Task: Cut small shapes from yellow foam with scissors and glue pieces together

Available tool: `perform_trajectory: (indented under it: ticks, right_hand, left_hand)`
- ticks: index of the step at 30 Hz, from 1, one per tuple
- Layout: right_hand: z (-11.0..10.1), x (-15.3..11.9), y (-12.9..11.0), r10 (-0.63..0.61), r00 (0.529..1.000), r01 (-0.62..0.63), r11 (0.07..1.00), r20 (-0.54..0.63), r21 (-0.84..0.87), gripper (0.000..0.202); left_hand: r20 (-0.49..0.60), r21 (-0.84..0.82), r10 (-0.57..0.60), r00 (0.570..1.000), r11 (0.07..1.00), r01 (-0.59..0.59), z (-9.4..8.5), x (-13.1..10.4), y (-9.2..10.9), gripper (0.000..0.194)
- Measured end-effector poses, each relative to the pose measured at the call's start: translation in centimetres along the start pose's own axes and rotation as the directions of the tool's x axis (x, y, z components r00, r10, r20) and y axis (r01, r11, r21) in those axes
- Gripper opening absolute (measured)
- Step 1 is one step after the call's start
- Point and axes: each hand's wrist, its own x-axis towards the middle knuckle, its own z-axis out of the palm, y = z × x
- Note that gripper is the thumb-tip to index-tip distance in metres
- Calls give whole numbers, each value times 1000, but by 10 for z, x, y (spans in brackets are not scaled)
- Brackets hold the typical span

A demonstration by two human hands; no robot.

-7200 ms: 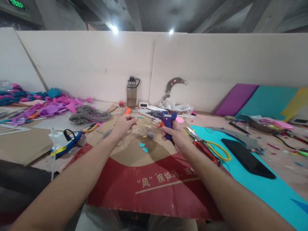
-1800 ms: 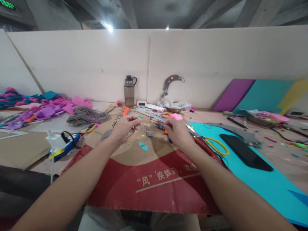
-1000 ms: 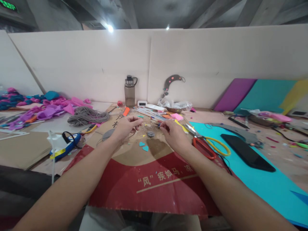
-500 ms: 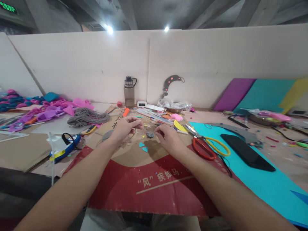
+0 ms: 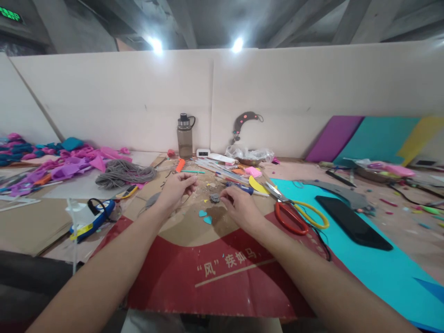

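Note:
My left hand hovers over the cardboard sheet, thumb and fingers pinched together; whatever they hold is too small to make out. Opposite it, my right hand is also closed in a pinch, its fingertips beside a small grey crumpled piece. Whether those fingers touch that piece or grip a fine thread, I cannot tell. Two teal heart-shaped cutouts lie on the cardboard below, between the hands. A dark blue handled tool shows just behind my right hand.
Scissors with red and yellow handles lie right of my right hand, near a black phone on turquoise sheet. A grey cord bundle and blue glue gun are left. A bottle stands behind.
My left fingers have drawn closer together and shifted slightly left. The right fingertips have dipped a little, uncovering the blue-handled tool behind them. The camera view has tilted slightly up.

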Motion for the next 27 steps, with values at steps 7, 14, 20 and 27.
perform_trajectory:
  ticks: [7,14,20,27]
  right_hand:
    - [3,-1,1,2,998,-3,1000,56,6,11]
    - [5,-2,-2,-64,988,63,998,142,11,11]
    - [4,-2,-2,-77,987,77,997,139,10,12]
    - [5,-1,1,-96,984,95,995,153,14,12]
  left_hand:
    - [18,31,-6,1000,999,6,-2,3,-4,24]
    - [43,55,-15,999,998,13,-4,4,-5,24]
    - [36,98,-15,999,995,11,-2,4,-9,26]
    - [43,146,-16,999,989,10,0,4,-12,27]
